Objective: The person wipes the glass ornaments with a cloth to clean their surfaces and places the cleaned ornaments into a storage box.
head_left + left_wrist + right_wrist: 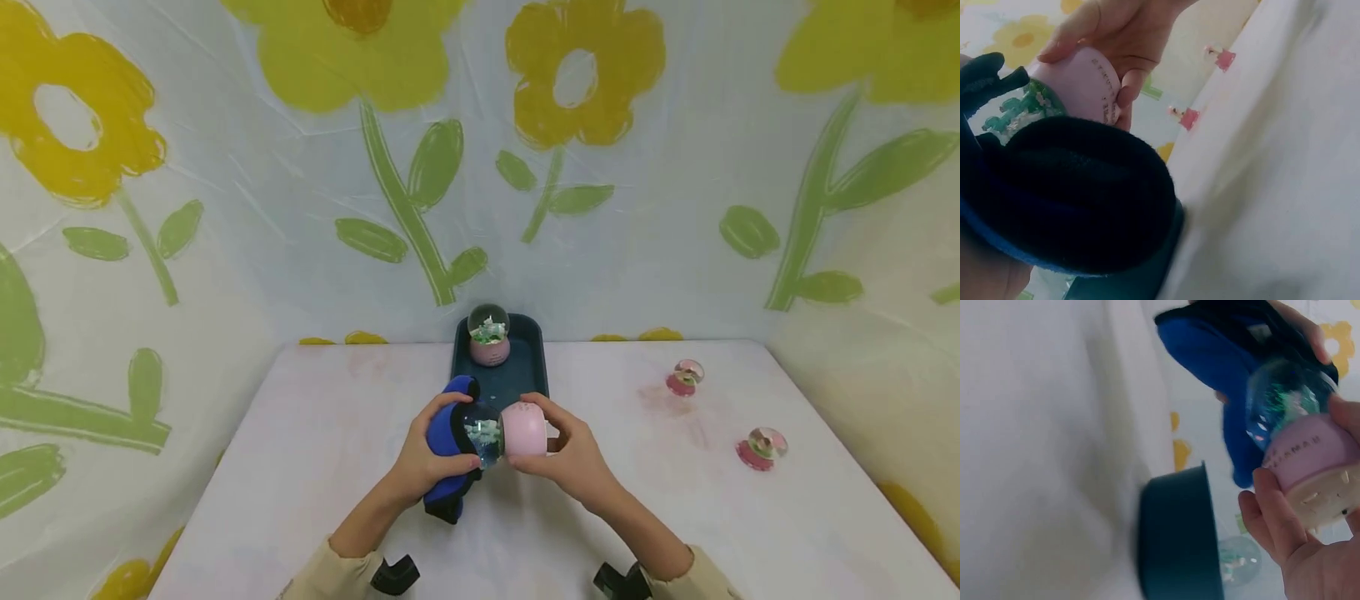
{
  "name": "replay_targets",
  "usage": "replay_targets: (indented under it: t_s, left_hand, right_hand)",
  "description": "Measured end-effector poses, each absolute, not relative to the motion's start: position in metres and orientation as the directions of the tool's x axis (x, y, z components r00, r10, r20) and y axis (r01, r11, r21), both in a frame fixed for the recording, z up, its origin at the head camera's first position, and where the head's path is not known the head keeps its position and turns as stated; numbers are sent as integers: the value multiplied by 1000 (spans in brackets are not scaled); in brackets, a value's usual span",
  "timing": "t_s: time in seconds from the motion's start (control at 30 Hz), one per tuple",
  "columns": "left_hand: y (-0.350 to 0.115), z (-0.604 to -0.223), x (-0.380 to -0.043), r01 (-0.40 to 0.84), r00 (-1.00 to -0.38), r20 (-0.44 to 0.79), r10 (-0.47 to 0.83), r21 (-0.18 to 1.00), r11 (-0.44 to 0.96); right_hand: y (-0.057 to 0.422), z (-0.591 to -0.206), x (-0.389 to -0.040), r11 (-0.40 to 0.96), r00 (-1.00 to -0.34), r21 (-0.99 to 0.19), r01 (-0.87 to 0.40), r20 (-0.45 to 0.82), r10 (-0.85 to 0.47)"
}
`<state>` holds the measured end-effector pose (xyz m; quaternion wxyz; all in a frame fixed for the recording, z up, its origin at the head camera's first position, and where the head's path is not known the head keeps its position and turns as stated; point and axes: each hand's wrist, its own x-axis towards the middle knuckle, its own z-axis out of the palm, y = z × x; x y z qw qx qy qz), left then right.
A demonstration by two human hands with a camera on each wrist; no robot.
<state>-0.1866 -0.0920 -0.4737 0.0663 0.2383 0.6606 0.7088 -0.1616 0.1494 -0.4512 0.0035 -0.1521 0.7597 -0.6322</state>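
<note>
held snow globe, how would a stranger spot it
On the white table, find the teal tray. At its near end the right grip holds a pink-based snow globe tipped sideways. Unlike the tray's upright globe, it has blue cloth against its dome.

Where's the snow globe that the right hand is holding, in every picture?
Head: the snow globe is below the middle, tipped sideways between the left hand and right hand.
Left wrist: upper left, snow globe partly behind the blue cloth.
Right wrist: right side, snow globe about halfway up.
Shared landmark: the teal tray, low in both wrist pictures.
</note>
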Motion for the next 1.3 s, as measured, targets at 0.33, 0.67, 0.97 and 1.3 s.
replay_targets:
  t_s: [0.33, 0.67, 0.97, 1.3]
  left_hand:
    - [-90, -476, -185, 133, -914, 187, 361, 977, -169]
    - [-94, -471, -185, 87, -930, 150, 336, 977, -196]
    - [-91, -469, -183, 96, -909, 168, 382, 975, -200]
    - [-82, -477, -179, 178, -866, 200, 458, 980, -90]
  right_hand:
    - [151, -456, -161, 260, -921, -893, -367, 310, -236]
    - [148, -453, -161, 368, -893, -817, -444, 370, -255]
    - [148, -459, -169, 606, -783, -508, -612, 498, -373]
    - [147, -468, -164, 733, -672, -135, -667, 535, -512]
